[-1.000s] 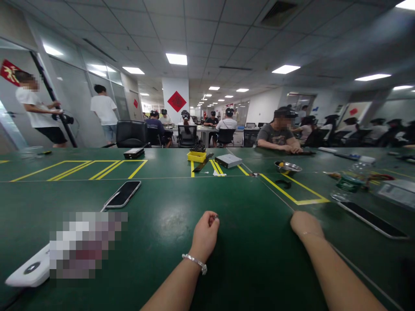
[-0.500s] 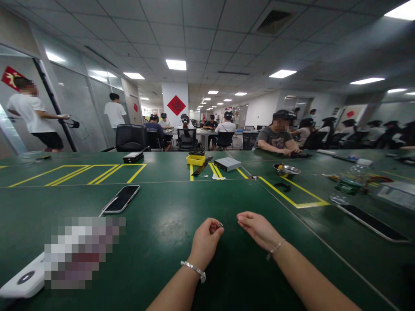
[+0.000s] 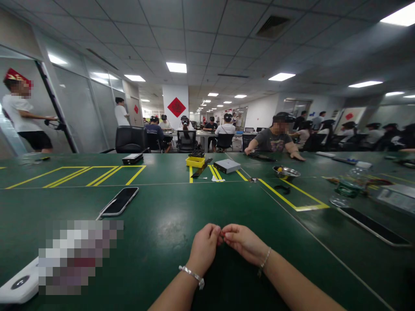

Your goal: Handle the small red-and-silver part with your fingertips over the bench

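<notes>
My left hand [image 3: 205, 246] and my right hand [image 3: 244, 242] meet fingertip to fingertip above the green table [image 3: 155, 276]. Both are closed in a pinch. Something tiny sits between the fingers, mostly hidden; a hint of red shows there, and I cannot make out what it is. A silver bracelet [image 3: 192, 276] is on my left wrist and a thin chain bracelet [image 3: 266, 258] on my right.
Left of my hands lie a phone [image 3: 120, 202] with a cable and a white device [image 3: 21, 280], partly blurred out. Farther off are a yellow tray [image 3: 195, 161], a grey box [image 3: 227, 166], a metal bowl [image 3: 286, 172], a plastic bottle [image 3: 352, 183] and another phone [image 3: 372, 225]. A co-worker [image 3: 279, 138] sits opposite.
My right hand has moved left and down until its fingertips touch those of my left hand, and the small thing at my left fingers is now covered. The co-worker's arms have spread apart.
</notes>
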A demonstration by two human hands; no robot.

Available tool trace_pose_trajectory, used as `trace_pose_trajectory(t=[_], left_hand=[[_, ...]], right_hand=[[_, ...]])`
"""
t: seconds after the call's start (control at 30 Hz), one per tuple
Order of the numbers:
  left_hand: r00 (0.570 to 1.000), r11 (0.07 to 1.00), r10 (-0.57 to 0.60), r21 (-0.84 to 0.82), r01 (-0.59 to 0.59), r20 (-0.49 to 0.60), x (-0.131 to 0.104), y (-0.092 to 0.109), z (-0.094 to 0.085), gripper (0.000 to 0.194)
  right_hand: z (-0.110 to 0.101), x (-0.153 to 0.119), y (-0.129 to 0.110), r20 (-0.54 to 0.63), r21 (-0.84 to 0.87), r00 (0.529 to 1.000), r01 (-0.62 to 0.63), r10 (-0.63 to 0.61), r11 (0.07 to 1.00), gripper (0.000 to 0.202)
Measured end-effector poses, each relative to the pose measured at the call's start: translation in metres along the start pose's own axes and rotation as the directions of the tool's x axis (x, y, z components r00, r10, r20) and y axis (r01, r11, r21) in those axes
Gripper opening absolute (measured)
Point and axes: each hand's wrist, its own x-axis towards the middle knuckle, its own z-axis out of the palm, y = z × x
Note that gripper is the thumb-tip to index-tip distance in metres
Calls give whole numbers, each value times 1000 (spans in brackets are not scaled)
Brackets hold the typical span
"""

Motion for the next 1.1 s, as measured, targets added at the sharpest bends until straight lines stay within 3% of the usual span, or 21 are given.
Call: trace_pose_trajectory(t=[0.1, 0.33, 0.5, 0.63, 0.73, 0.97, 1.1], left_hand=[[1000, 999, -2, -33, 2, -9, 0, 0, 0, 30], [996, 999, 13, -47, -18, -91, 1, 0, 1, 14], [992, 998, 57, 41, -52, -113, 1, -5, 2, 10], [991, 994, 80, 77, -72, -109, 2, -5, 3, 8], [992, 996, 61, 69, -53, -109, 0, -1, 3, 9], [995, 991, 15, 136, -2, -99, -4, 9, 0, 30], [996, 984, 9, 177, 7, -90, -4, 8, 0, 32]], right_hand=[[0, 0, -2, 20, 25, 1000, -6, 5, 1000, 19], [-1, 1, 0, -77, 24, 997, -9, 11, 1000, 18], [1, 3, 3, -124, 29, 992, 28, -24, 999, 19], [2, 3, 3, -83, 37, 994, 70, -67, 997, 22], [2, 2, 2, -65, 38, 996, 70, -68, 997, 22], [6, 2, 0, -152, -17, 987, 46, -48, 999, 23], [9, 3, 3, -185, -15, 980, 78, -79, 997, 22]])
